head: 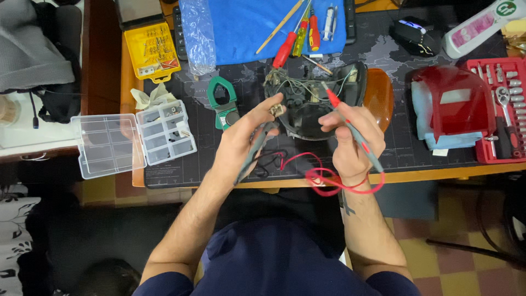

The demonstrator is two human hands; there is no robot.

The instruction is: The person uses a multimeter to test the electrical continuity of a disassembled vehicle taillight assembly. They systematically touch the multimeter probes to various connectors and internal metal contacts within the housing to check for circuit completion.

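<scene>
My left hand (241, 140) holds a grey and black test probe (253, 153) and pinches a small pale connector (275, 109) at its fingertips. My right hand (350, 137) grips a red-tipped grey test probe (350, 127), its tip touching the wiring inside a black vehicle lamp housing (315, 101) with an orange lens (379, 93). Red and black probe leads (323, 178) loop over the desk edge between my wrists. A green clamp meter (223, 101) lies just left of the housing.
A clear compartment box (134, 137) lies open at left, a yellow bit case (152, 50) behind it. Screwdrivers (293, 38) rest on a blue cloth (246, 24). A red lamp lens (455, 101) and a red socket set (501, 109) sit at right.
</scene>
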